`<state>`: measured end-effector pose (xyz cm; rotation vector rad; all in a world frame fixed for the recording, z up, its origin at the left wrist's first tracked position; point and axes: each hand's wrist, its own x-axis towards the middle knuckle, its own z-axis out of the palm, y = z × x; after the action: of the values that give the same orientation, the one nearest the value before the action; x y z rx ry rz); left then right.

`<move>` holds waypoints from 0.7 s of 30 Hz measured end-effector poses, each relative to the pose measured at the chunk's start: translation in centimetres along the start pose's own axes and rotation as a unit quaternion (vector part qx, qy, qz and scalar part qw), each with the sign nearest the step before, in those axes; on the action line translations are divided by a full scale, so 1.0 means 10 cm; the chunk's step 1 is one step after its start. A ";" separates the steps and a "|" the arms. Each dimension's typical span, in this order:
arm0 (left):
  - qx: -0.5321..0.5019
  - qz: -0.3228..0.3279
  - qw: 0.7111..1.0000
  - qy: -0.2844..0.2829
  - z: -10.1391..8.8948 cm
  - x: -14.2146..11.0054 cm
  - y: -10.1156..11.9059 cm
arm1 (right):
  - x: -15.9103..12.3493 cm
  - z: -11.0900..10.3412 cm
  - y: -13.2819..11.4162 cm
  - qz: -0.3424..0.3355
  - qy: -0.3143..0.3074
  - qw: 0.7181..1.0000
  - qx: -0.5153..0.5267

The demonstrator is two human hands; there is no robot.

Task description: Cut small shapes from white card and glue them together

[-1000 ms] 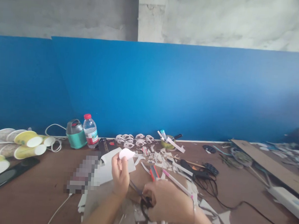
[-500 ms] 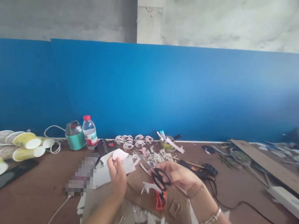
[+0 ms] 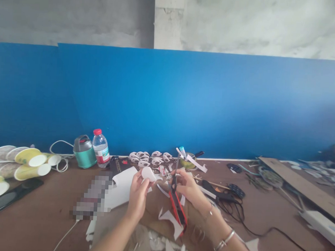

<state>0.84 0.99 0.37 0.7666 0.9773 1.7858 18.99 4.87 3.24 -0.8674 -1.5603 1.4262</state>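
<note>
Left hand (image 3: pixel 138 196): pinched white cutout (image 3: pixel 148 174), apparently keeping its rim exposed. Right hand (image 3: pixel 191 188), alongside: clasped scissors (image 3: pixel 174 180), blades upward.

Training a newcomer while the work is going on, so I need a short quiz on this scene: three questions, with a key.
1. What does the left hand hold?
2. True or false: the clear plastic bottle with a red cap stands upright beside the teal-and-grey container with a handle.
3. Which is nearer the long red-and-black tool below the fingers?
a) the left hand
b) the right hand
c) the bottle

Key: 1. a small white piece with a rounded edge; 2. true; 3. b
</note>
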 end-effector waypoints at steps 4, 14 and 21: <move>-0.020 -0.008 1.000 0.000 0.00 0.00 0.02 | 0.01 0.05 0.05 -0.004 0.029 0.984 -0.173; -0.046 -0.012 0.999 -0.026 0.03 -0.02 0.08 | -0.12 0.21 -0.16 -0.017 -0.004 0.904 -0.427; -0.053 -0.025 0.997 -0.042 0.08 -0.06 0.13 | -0.16 0.25 -0.23 -0.043 -0.025 0.898 -0.437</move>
<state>1.14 0.37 1.81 0.7384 0.8321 1.7344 17.52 2.13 5.25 -1.2378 -2.2862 0.6304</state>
